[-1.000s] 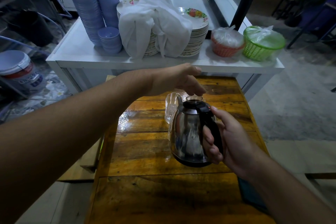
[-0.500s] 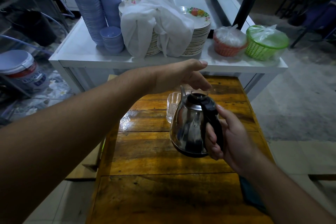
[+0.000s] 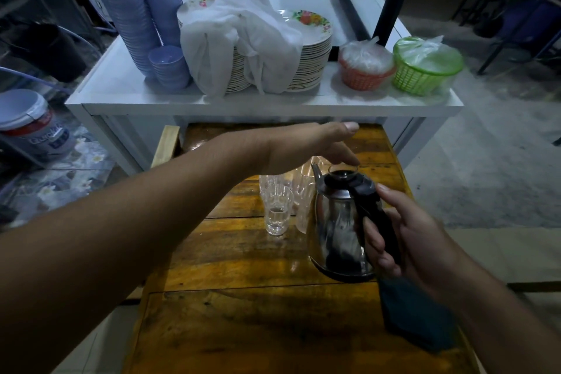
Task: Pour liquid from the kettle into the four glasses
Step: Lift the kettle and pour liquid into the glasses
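Observation:
A steel kettle [image 3: 335, 222] with a black lid and handle is upright over the wooden table [image 3: 230, 258], right of centre. My right hand [image 3: 406, 243] is wrapped around its handle. My left hand [image 3: 306, 146] reaches across from the left, its fingertips on the lid's knob and its thumb stretched away. Just left of the kettle stands a small clear glass [image 3: 277, 212] with a little liquid at the bottom. More clear glasses [image 3: 299, 188] cluster behind it, partly hidden by my left hand and the kettle.
A dark blue cloth [image 3: 416, 319] lies at the table's right edge under my right wrist. Behind the table, a white counter [image 3: 121, 97] holds stacked blue bowls [image 3: 136, 21], cloth-covered plates [image 3: 309, 48], an orange basket [image 3: 364, 70] and a green basket [image 3: 425, 67]. A paint bucket [image 3: 27, 124] stands on the floor at the left.
The kettle has shifted a little to the right in my right hand, uncovering the small glass and the ones behind it. My left hand has stayed over the lid.

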